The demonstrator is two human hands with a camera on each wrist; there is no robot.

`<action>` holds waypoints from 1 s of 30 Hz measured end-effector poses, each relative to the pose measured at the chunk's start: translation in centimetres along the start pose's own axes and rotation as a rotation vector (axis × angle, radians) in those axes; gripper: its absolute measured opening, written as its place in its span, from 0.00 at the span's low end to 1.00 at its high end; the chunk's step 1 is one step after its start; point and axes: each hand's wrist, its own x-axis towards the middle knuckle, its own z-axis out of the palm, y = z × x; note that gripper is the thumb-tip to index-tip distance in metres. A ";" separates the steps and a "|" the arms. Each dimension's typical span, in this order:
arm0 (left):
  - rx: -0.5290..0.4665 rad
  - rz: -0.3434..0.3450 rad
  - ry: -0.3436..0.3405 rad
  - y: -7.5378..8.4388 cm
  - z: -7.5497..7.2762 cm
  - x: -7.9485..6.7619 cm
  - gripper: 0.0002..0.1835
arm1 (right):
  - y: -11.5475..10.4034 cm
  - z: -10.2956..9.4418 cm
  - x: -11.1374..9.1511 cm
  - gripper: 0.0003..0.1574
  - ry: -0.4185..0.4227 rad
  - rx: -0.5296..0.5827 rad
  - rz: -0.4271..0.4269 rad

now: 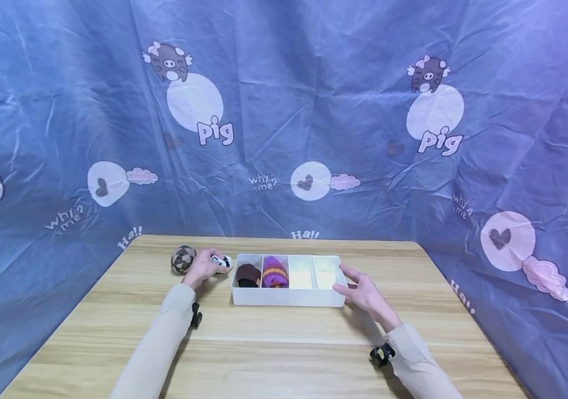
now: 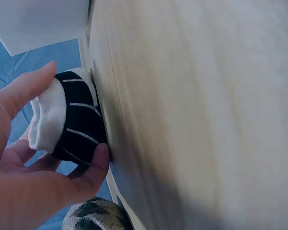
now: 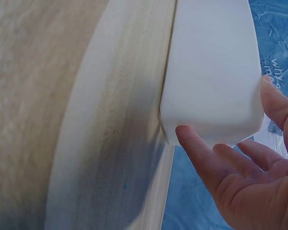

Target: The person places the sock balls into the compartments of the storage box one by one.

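Note:
My left hand (image 1: pixel 203 267) pinches a rolled black-and-white sock (image 2: pixel 79 115) against the wood, thumb on one side and fingers on the other. The sock has thin white lines on its black part. Just right of it in the head view stands a white divided box (image 1: pixel 288 297). A dark brown roll (image 1: pixel 249 272) sits in its leftmost compartment, and a purple roll with an orange stripe (image 1: pixel 275 271) in the one beside it. At the box's right end, my right hand (image 1: pixel 363 291) holds the end wall between thumb and fingers.
A checked grey-and-dark rolled ball (image 1: pixel 183 259) lies left of my left hand. All of this stands on a light wooden table (image 1: pixel 284 354). Behind the table and along its sides hangs a blue printed cloth (image 1: pixel 274 111).

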 end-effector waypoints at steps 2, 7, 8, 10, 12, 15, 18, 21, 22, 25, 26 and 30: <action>0.008 0.008 0.004 0.0 0.0 0.0 0.19 | 0.0 -0.1 0.0 0.48 -0.006 0.012 -0.003; 0.012 0.004 0.001 0.0 -0.3 0.0 0.16 | 0.1 -0.1 0.0 0.47 -0.006 0.009 -0.004; 0.000 0.004 -0.002 0.0 -0.4 0.0 0.16 | 0.1 -0.1 0.0 0.47 -0.001 0.004 0.000; -0.020 0.014 -0.002 0.0 -0.6 -0.1 0.16 | 0.0 0.0 0.0 0.48 0.002 -0.007 0.001; -0.054 0.014 0.002 0.1 -0.7 -0.2 0.16 | 0.0 -0.1 0.0 0.48 0.005 -0.016 0.002; -0.080 0.010 0.024 0.4 -0.9 -0.3 0.16 | -0.1 -0.1 0.0 0.48 0.002 -0.013 0.004; -0.104 0.025 0.053 0.8 -1.0 -0.4 0.17 | -0.2 -0.2 0.0 0.48 0.000 0.000 0.005; -0.137 0.053 0.093 1.2 -1.1 -0.6 0.18 | -0.4 -0.2 -0.1 0.48 0.002 0.009 0.000; -0.152 0.060 0.104 1.3 -1.0 -0.7 0.18 | -0.4 -0.1 -0.1 0.48 -0.002 0.007 -0.004; -0.194 0.068 0.143 1.5 -0.9 -1.0 0.20 | -0.4 0.0 -0.1 0.47 0.000 0.015 -0.005; -0.205 0.074 0.153 1.6 -0.8 -1.1 0.20 | -0.3 0.0 -0.1 0.47 -0.001 0.016 -0.007; -0.252 0.117 0.179 2.2 -0.2 -1.5 0.20 | -0.2 0.0 -0.1 0.47 0.005 0.027 -0.006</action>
